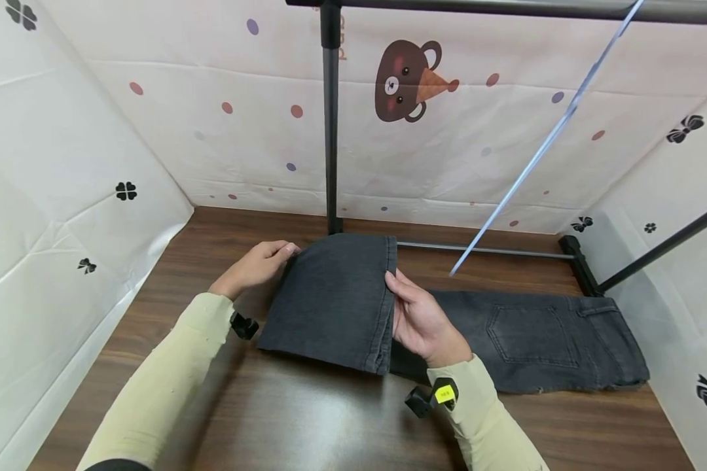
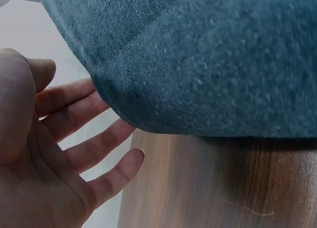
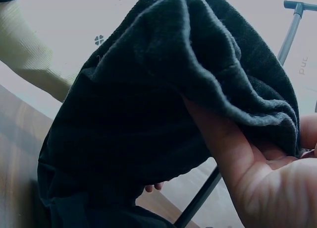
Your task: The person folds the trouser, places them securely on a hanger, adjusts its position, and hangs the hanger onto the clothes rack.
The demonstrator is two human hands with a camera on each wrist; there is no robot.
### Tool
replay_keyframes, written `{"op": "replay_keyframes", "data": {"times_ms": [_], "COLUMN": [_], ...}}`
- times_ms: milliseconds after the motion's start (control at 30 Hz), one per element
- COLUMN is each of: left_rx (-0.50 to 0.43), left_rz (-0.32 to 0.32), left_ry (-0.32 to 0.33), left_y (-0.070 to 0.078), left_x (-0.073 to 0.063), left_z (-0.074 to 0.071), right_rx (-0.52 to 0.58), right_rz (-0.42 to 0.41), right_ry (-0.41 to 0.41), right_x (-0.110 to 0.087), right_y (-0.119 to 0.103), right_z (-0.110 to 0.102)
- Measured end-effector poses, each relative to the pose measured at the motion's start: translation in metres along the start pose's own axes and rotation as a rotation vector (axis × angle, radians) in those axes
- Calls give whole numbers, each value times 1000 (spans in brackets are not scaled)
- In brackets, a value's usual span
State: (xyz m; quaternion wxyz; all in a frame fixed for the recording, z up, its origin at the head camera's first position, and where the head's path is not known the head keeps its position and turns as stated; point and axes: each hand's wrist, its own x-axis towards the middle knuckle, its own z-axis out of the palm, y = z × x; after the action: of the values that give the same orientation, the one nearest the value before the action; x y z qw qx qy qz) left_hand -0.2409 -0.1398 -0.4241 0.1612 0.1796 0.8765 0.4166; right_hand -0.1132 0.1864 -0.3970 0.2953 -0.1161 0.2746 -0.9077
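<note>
Dark grey jeans (image 1: 536, 340) lie folded lengthwise on the wooden surface, with the back pocket and waistband at the right. Their leg end (image 1: 336, 301) is lifted and folded back toward the right. My right hand (image 1: 421, 317) pinches the hem at that end, thumb on top and fingers beneath; layered hem edges (image 3: 213, 84) show in the right wrist view. At the left fold, my left hand (image 1: 259, 265) touches the denim. In the left wrist view its fingers (image 2: 99, 143) are fairly straight, their tips at or behind the cloth edge, with the thumb apart.
Behind the jeans stands a black metal rack, with an upright post (image 1: 331, 131), a top bar (image 1: 507, 9) and a low crossbar (image 1: 483, 250). A pale blue strip (image 1: 548, 140) hangs slanting from the top. Printed white sheets (image 1: 212, 144) enclose the back and sides.
</note>
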Motion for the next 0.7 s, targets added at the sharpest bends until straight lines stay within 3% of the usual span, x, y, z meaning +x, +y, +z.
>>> {"op": "replay_keyframes", "data": {"times_ms": [400, 700], "left_rx": [-5, -23], "left_rz": [9, 11], "left_ry": [-2, 4], "left_y": [-1, -4], "left_x": [2, 4], "left_z": [3, 5], "right_rx": [5, 21], "right_rz": [-5, -20], "right_ry": [21, -40], "right_x": [-5, -9], "right_y": [-3, -7], "right_z": [-2, -5]}}
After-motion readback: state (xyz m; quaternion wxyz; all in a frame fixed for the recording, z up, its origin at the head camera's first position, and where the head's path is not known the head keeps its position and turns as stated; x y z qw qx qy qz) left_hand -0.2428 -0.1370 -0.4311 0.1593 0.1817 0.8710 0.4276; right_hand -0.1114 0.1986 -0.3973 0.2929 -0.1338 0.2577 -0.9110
